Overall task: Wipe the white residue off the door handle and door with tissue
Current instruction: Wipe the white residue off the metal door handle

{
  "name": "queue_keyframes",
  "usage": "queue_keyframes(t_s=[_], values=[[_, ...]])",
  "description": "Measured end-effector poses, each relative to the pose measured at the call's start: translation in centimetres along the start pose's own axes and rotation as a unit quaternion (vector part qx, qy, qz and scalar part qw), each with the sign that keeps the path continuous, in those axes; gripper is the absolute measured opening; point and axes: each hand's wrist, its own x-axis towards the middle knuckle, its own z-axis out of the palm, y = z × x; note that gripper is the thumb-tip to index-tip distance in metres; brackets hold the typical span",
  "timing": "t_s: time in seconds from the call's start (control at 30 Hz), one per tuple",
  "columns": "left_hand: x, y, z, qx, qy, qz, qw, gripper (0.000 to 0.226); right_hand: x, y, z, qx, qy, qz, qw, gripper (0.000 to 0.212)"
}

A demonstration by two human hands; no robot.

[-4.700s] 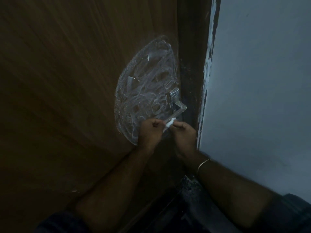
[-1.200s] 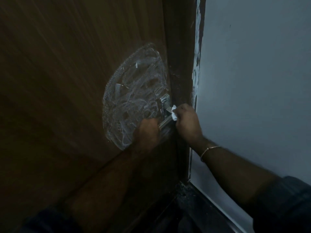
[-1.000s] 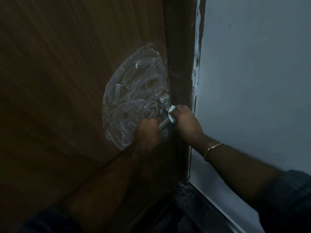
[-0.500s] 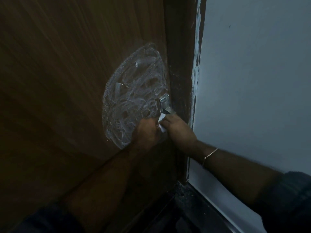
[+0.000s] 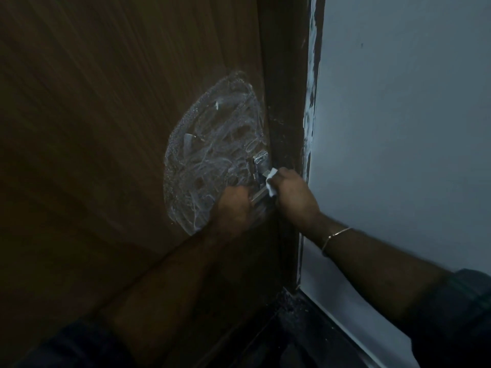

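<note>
The right hand (image 5: 293,193) grips a folded tissue (image 5: 271,183), pressed against the metal handle (image 5: 259,168) at the right edge of the door (image 5: 106,128). The left hand (image 5: 233,205) is closed around the handle's lower end. White residue (image 5: 210,155) covers the door left of the handle.

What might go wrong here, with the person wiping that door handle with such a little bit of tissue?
1. The tissue in the right hand is small; it may soon clog and only smear the white residue about.
2. The left hand grips the door handle right beside the smeared patch on the door, so it could pick residue up and spread it.
3. The scene is dim; leftover streaks on the metal could be missed.
</note>
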Motion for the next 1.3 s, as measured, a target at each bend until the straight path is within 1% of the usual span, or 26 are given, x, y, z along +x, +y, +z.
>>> queue_keyframes(t_s=[0.13, 0.2, 0.27, 0.33, 0.53, 0.63, 0.67, 0.73, 0.8, 0.83, 0.9, 0.97, 1.03, 1.13, 1.17, 1.2, 1.23, 1.27, 1.3], values=[[0.1, 0.0, -0.1, 0.01, 0.009, 0.008, 1.0, 0.012, -0.5, -0.6, 0.0, -0.009, -0.023, -0.061, 0.998, 0.023], [0.0, -0.1, 0.0, 0.008, 0.01, 0.007, 1.0, 0.014, 0.0, -0.3, -0.4, 0.01, -0.008, -0.037, 0.999, 0.017], [-0.1, -0.3, 0.1, 0.019, 0.012, 0.015, 1.0, 0.021, 0.2, -0.5, -0.5, 0.021, -0.002, -0.007, 1.0, 0.013], [-0.2, -0.4, 0.3, 0.023, 0.013, 0.025, 0.999, 0.021, 0.0, -0.7, -0.4, 0.019, -0.001, -0.017, 1.0, 0.012], [0.3, -0.2, 0.0, 0.014, 0.022, 0.009, 1.0, 0.014, 1.6, 0.3, 0.2, -0.022, -0.01, -0.012, 1.0, 0.019], [0.3, -0.2, 0.1, 0.018, 0.019, 0.015, 1.0, 0.013, 0.3, 0.2, 0.5, -0.059, -0.046, -0.073, 0.995, 0.031], [0.3, -0.3, 0.1, 0.022, 0.021, 0.019, 0.999, 0.014, 0.2, 0.5, 0.4, -0.065, -0.043, -0.09, 0.993, 0.034], [0.2, -0.4, 0.1, 0.028, 0.028, 0.028, 0.999, 0.017, 1.1, 0.9, 0.3, -0.052, -0.009, -0.081, 0.995, 0.026], [0.1, -0.3, 0.1, 0.022, 0.029, 0.025, 0.999, 0.016, 1.9, 0.4, 0.5, -0.046, 0.002, -0.054, 0.997, 0.019], [0.2, -0.2, 0.0, 0.019, 0.025, 0.017, 0.999, 0.015, 1.9, 0.0, 0.7, -0.05, 0.0, -0.053, 0.997, 0.02], [0.3, -0.2, 0.1, 0.022, 0.02, 0.013, 0.999, 0.015, 1.1, -0.1, 0.9, -0.058, -0.01, -0.083, 0.995, 0.023], [0.2, -0.2, 0.0, 0.018, 0.014, 0.013, 1.0, 0.017, 0.2, 0.5, 0.5, -0.049, -0.012, -0.111, 0.993, 0.031], [0.1, 0.0, -0.2, 0.001, 0.006, 0.009, 1.0, 0.016, 0.7, 0.8, 0.2, -0.032, -0.007, -0.09, 0.995, 0.033], [0.1, 0.2, -0.5, 0.008, 0.0, 0.005, 1.0, 0.013, 0.9, 0.2, 0.9, -0.033, -0.02, -0.048, 0.998, 0.036], [0.1, 0.1, -0.6, 0.009, -0.003, 0.003, 1.0, 0.013, 0.5, 0.2, 1.2, -0.015, -0.014, -0.036, 0.999, 0.038], [0.1, 0.1, -0.6, 0.01, -0.006, 0.003, 1.0, 0.013, 0.0, 0.2, 1.4, 0.027, 0.0, -0.014, 1.0, 0.038], [0.1, 0.1, -0.6, 0.009, -0.01, 0.004, 1.0, 0.014, -0.5, 0.2, 1.5, 0.091, 0.028, 0.029, 0.995, 0.036], [0.0, 0.1, -0.6, 0.011, -0.012, 0.006, 1.0, 0.015, -0.8, 0.1, 1.5, 0.169, 0.069, 0.09, 0.979, 0.033], [-0.1, 0.2, -0.6, 0.015, -0.012, 0.009, 1.0, 0.017, -0.8, 0.0, 1.6, 0.25, 0.111, 0.162, 0.948, 0.031]])
